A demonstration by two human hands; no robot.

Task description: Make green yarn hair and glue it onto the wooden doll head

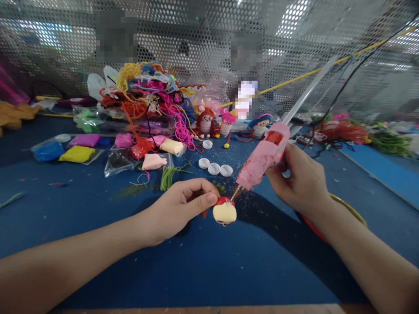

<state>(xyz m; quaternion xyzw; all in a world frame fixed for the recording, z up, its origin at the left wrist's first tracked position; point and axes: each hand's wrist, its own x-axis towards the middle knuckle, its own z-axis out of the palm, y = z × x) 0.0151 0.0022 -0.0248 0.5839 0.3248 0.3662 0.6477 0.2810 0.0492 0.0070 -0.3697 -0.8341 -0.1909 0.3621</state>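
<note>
Doll head [224,212] | pinched in left hand [176,209] | glue gun [263,157] tip touching

Single head-mounted view looks forward and down, close over the blue table [98,261], facing the perforated screen [196,35] along its far edge.

A blue table [203,270] stands before a perforated metal screen [203,26] with daylight glowing through

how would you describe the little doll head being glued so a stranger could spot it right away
On the blue table, look near the front middle where the two hands meet. The left hand pinches the doll head against the tip of the pink glue gun held by the right hand. It is cream with a red top, unlike the finished dolls behind.
</note>
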